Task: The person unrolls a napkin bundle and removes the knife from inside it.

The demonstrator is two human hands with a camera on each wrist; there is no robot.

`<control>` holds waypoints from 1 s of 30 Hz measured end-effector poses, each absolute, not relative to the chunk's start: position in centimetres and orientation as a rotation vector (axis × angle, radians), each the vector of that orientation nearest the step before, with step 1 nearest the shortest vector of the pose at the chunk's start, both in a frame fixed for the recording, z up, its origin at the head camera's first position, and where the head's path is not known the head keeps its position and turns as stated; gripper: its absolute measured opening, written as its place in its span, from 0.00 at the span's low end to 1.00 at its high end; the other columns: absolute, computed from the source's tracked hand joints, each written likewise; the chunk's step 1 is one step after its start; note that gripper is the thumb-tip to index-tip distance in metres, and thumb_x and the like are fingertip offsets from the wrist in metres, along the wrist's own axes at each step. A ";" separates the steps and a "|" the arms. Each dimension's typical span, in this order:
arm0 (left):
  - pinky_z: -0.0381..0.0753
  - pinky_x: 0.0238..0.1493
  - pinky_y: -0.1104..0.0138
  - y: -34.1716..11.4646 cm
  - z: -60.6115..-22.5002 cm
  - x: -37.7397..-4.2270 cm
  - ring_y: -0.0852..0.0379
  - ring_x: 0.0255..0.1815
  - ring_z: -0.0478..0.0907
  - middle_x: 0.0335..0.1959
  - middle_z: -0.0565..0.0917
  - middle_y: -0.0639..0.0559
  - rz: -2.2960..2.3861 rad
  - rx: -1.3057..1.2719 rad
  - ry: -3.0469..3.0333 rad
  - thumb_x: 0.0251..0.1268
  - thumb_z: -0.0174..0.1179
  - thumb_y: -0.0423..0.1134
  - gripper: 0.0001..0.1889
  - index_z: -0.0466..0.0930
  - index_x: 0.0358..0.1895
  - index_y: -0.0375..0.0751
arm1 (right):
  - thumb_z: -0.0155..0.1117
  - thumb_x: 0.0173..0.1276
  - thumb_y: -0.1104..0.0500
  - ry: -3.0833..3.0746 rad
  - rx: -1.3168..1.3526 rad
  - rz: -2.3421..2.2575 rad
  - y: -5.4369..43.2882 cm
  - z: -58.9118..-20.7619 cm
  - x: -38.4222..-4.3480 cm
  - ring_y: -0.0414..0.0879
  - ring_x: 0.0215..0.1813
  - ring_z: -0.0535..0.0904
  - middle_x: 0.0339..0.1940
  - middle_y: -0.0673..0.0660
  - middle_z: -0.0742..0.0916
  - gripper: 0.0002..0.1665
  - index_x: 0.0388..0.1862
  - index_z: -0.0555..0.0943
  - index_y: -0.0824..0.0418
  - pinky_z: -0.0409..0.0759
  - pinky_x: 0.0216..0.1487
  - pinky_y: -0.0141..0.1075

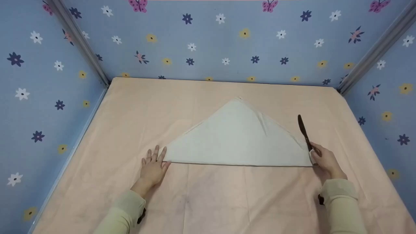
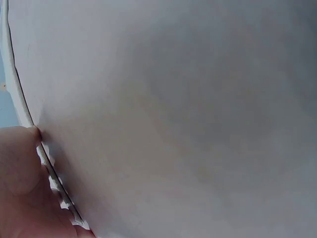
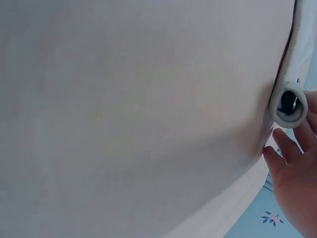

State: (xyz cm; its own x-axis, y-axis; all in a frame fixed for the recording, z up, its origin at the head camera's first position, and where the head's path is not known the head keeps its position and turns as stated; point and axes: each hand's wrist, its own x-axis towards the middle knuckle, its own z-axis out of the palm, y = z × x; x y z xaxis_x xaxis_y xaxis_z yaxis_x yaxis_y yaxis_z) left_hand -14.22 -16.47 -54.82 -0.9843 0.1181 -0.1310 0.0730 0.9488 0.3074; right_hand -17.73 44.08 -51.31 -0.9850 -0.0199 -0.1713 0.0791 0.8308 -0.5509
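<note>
A pale napkin (image 1: 234,139), folded into a triangle, lies with its long edge toward me and its point away. My left hand (image 1: 152,169) rests on its left corner with fingers spread. At the right corner, my right hand (image 1: 328,162) holds a dark table knife (image 1: 302,126), blade pointing away. The napkin corner curls up around the knife's handle. In the right wrist view that rolled corner (image 3: 289,105) forms a small tube with something dark inside, beside my fingers. In the left wrist view my left hand (image 2: 22,183) touches the napkin's edge.
A peach cloth (image 1: 214,201) with creases covers the table. Blue flowered panels (image 1: 208,45) stand at the back and both sides, with grey posts (image 1: 377,48) at the rear corners.
</note>
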 end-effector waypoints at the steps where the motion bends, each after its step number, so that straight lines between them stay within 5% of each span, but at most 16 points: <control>1: 0.41 0.59 0.39 -16.5 -54.9 -14.2 0.34 0.67 0.36 0.69 0.43 0.38 0.457 0.146 2.954 0.68 0.38 0.55 0.32 0.45 0.70 0.43 | 0.40 0.71 0.60 2.843 0.045 -0.874 44.1 -51.3 -17.7 0.69 0.61 0.57 0.61 0.75 0.64 0.27 0.66 0.56 0.69 0.61 0.57 0.55; 18: 0.41 0.59 0.39 -16.4 -54.8 -14.2 0.34 0.67 0.36 0.69 0.42 0.38 0.465 0.139 2.960 0.68 0.38 0.54 0.32 0.45 0.70 0.43 | 0.42 0.70 0.61 2.888 0.003 -0.909 43.6 -51.5 -17.5 0.69 0.63 0.52 0.63 0.74 0.61 0.25 0.64 0.59 0.70 0.52 0.61 0.57; 30: 0.41 0.59 0.39 -16.4 -54.9 -14.2 0.34 0.67 0.36 0.69 0.43 0.38 0.469 0.137 2.958 0.68 0.38 0.54 0.32 0.45 0.70 0.43 | 0.54 0.64 0.61 2.854 0.019 -0.840 43.8 -51.9 -17.2 0.68 0.65 0.46 0.65 0.72 0.57 0.33 0.65 0.57 0.68 0.47 0.62 0.56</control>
State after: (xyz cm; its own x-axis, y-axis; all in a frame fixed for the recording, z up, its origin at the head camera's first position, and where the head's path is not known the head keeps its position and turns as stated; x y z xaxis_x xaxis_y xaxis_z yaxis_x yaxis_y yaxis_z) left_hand -14.24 -16.44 -54.92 -0.9856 0.1122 -0.1269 0.0674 0.9471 0.3137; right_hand -17.19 43.79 -51.92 -0.9861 -0.0345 -0.1625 0.0590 0.8417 -0.5367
